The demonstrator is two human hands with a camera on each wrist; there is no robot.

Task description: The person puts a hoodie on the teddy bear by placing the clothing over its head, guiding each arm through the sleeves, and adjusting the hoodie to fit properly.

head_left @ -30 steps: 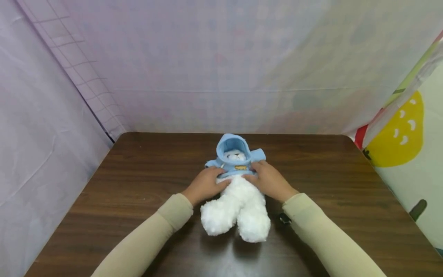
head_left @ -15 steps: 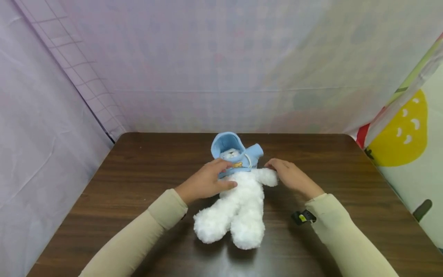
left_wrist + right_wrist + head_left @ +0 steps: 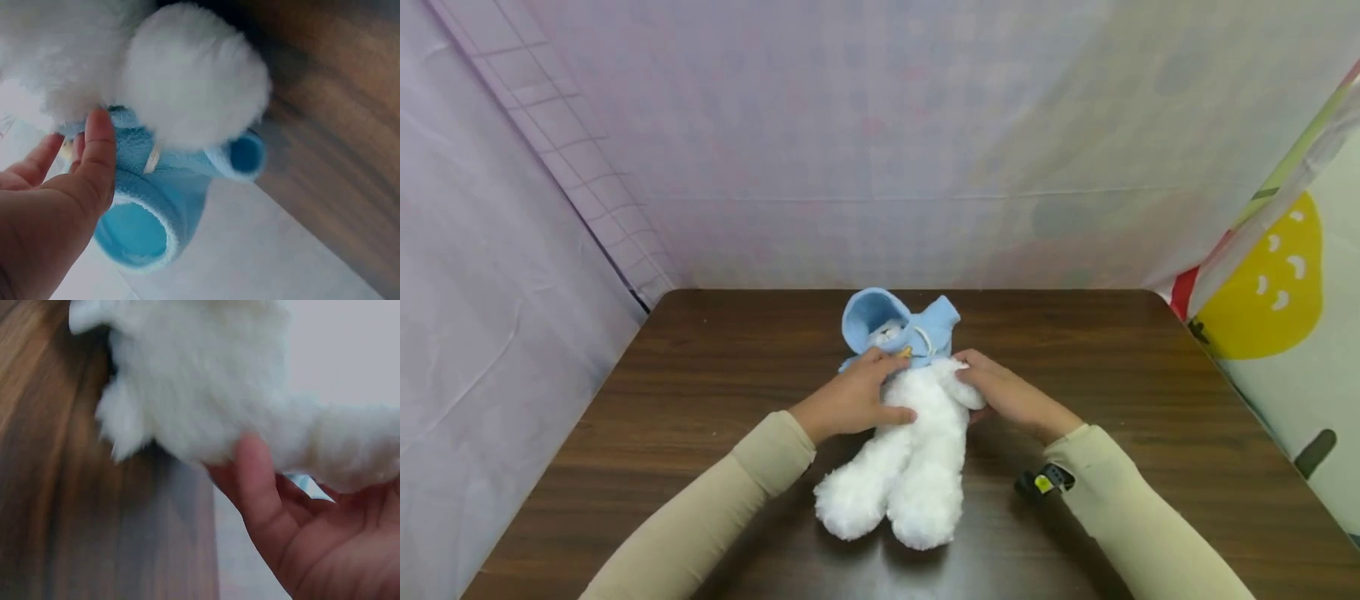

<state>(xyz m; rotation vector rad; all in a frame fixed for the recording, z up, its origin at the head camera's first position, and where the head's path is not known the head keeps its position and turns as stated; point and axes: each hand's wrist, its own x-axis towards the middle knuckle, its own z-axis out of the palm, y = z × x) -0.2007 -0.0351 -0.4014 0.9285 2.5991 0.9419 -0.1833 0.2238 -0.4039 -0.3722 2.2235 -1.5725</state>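
Observation:
A white fluffy plush toy (image 3: 928, 417) lies on its back, legs toward me. It wears a small blue hoodie (image 3: 934, 329), bunched up around its head and chest, with one sleeve sticking out at the upper right. My left hand (image 3: 850, 398) holds the toy's left side, thumb on the belly and fingers on the hoodie's lower part. On the other side, my right hand (image 3: 1015, 398) grips the toy by its bare white arm and flank; in the right wrist view the thumb (image 3: 253, 469) presses into the fur. The hood partly hides the toy's head.
The dark brown wooden table (image 3: 700, 375) carries the toy near its far edge. A pale cloth curtain (image 3: 880, 150) hangs behind, with more cloth at both sides. A small black device (image 3: 1047, 481) sits at my right cuff.
The right arm of the toy has come out of the hoodie. My right hand moved outward, then back in to the toy's arm. The toy has tilted, its head shifting left.

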